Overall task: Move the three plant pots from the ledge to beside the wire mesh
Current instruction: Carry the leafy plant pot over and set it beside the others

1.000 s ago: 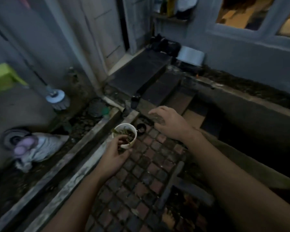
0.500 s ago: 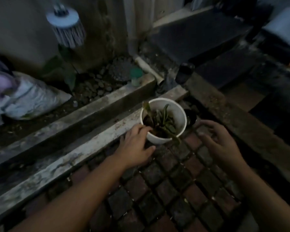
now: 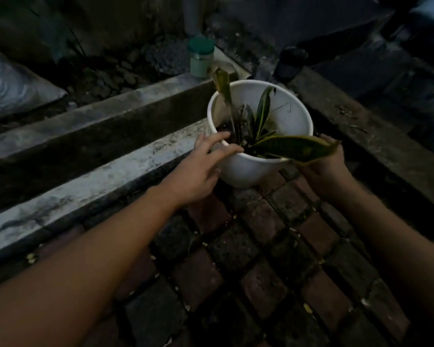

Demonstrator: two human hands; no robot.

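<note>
A white plant pot (image 3: 251, 169) holding soil and striped green leaves (image 3: 290, 147) stands on brick paving (image 3: 236, 249); the left hand (image 3: 198, 169) touches its rim with spread fingers, and the right hand (image 3: 323, 166) cups its right side.

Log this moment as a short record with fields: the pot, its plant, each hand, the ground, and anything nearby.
pot: white plant pot, upright on the brick paving, next to the concrete curb
plant: long green leaves with yellow edges, one drooping over the near rim
left hand: left hand against the pot's left side, fingers over the rim
right hand: right hand at the pot's right side, partly hidden by the leaf; grip unclear
nearby: green-lidded jar beyond the curb
wire mesh: not in view
</note>
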